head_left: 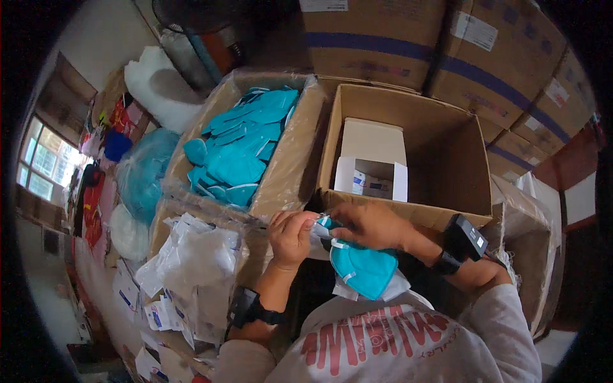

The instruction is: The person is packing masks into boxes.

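Close together in front of my chest, my left hand and my right hand both have their fingers closed. Between their fingertips is a small folded teal face mask with whitish material against it, mostly hidden by the fingers. Whether that whitish part is a strap or a packet I cannot tell. Just below my right hand lies another teal face mask with white edging and straps. It rests on a pale sheet or bag over my lap.
Ahead on the left, a plastic-lined carton holds a heap of teal masks. Right of it, an open carton contains a white box. White plastic bags pile up at my left. Sealed cartons stand behind.
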Tool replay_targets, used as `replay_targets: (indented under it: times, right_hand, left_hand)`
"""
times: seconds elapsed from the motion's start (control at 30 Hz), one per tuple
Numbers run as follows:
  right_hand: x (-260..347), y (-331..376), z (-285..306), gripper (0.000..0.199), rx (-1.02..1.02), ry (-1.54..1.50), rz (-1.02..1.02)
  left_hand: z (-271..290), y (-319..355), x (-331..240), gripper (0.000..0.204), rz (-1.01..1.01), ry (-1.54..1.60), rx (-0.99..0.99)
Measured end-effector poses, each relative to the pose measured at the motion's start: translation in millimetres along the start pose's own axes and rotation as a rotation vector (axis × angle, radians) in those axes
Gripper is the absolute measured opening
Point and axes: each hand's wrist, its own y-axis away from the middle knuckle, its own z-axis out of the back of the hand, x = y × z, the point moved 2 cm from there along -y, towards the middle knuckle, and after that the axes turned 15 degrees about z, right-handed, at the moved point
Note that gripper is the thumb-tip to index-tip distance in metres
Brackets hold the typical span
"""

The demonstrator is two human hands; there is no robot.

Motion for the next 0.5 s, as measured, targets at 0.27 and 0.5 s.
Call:
replay_targets:
  times: [0.27,0.5]
  right_hand:
    - [16,-14,-16,0.022,0.220,0.318,-0.048]
    - [-4,-4,40,0.015,-0.654,-0.553,-0.170]
  left_hand:
    - [2,17,8,0.012,0.049,0.010,0.030]
    - [62,11,64,0.018,0.599,-0.115,-0.298]
